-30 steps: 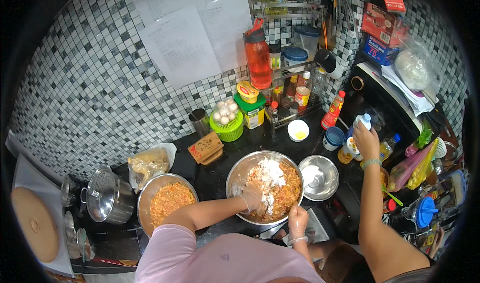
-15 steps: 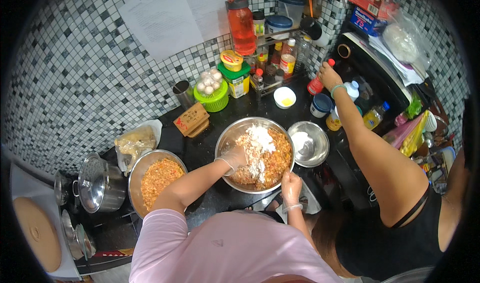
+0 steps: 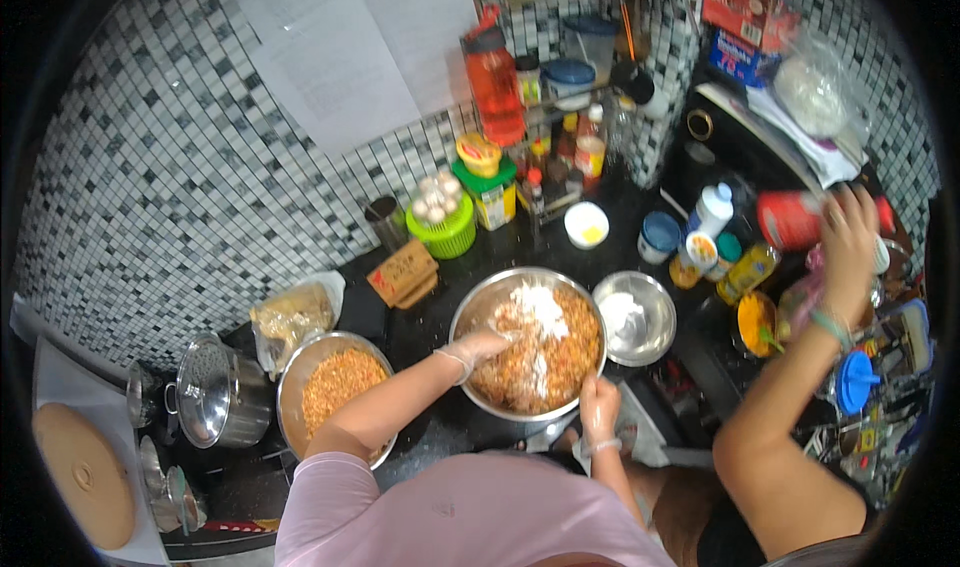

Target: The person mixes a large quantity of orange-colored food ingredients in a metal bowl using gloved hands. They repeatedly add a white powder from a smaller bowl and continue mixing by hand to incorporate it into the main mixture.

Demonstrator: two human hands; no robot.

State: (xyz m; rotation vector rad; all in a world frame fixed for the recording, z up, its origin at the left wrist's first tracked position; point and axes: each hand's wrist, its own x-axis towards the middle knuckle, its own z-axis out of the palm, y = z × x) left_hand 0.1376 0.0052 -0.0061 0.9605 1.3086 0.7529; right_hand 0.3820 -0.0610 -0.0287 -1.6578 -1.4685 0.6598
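A wide steel mixing bowl (image 3: pixel 487 404) stands before me, holding an orange-brown minced mixture (image 3: pixel 565 352) topped with white powder (image 3: pixel 537 310). My left hand (image 3: pixel 485 347), in a clear plastic glove, reaches into the mixture at the bowl's left side; its fingertips are buried. At the near right, my right hand (image 3: pixel 600 407), also gloved, is closed on the rim. A smaller steel bowl (image 3: pixel 655 342) with white powder sits to the right of the mixing bowl. Left of it, partly behind my left forearm, another steel bowl (image 3: pixel 290 407) contains more orange mixture (image 3: pixel 340 382).
A co-worker's hand (image 3: pixel 850 232) holds a red bottle (image 3: pixel 790 219) at the right. Bottles, including a yellow one (image 3: pixel 750 270), stand nearby. Along the wall are a white dish (image 3: pixel 586 227), a green basket (image 3: pixel 443 235) of eggs and a wooden box (image 3: pixel 403 275). A lidded pot (image 3: pixel 222 397) is far left.
The co-worker's arm has swung right and nearer, lifting the red bottle off the counter and tipping it sideways. My view has shifted slightly. My hands stay at the same bowl.
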